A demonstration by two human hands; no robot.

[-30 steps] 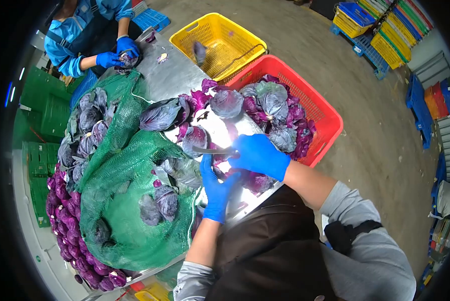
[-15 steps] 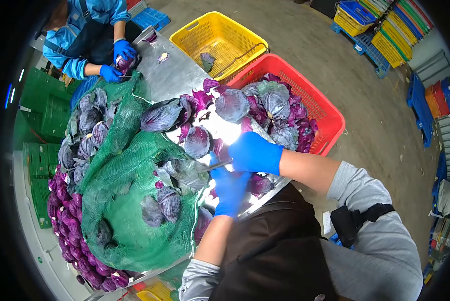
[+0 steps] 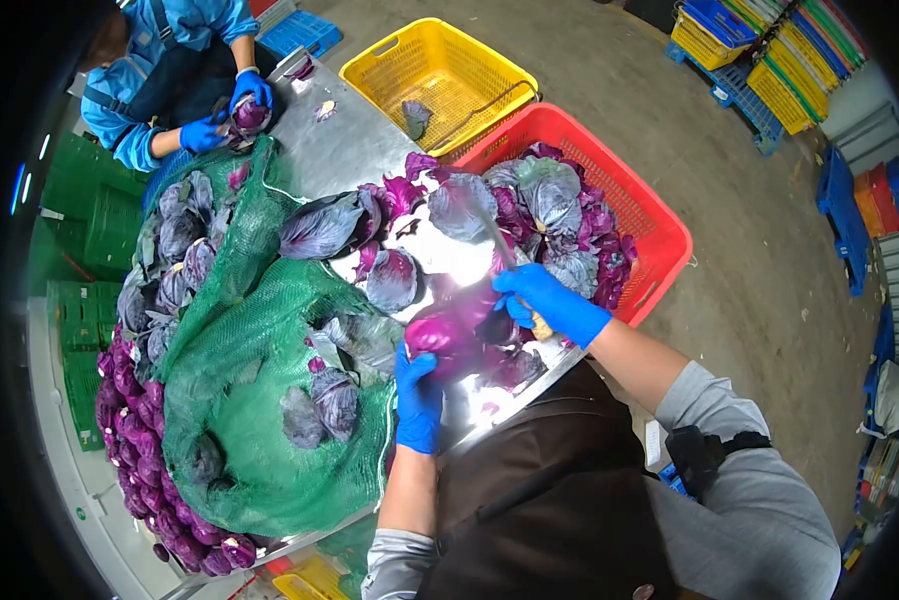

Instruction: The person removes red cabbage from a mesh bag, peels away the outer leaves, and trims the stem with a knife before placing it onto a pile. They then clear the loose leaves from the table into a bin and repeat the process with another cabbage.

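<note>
No readable text, label or number shows anywhere — crates, netting and table all unmarked.

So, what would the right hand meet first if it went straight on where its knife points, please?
Probably the cabbage leaf beside the red crate; the knife in the right hand aims there, but depth is unclear.

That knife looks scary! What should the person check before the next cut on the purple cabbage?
1. The left hand grips the purple cabbage: ok.
2. The right hand is closed on the knife: ok.
3. The blade is apart from the left hand and points away, toward the red crate: ok.
4. The co-worker's hands are far off, at the other end of the table: ok.
5. The cabbage rests steady on the table: cannot tell, glare hides its underside.
</note>
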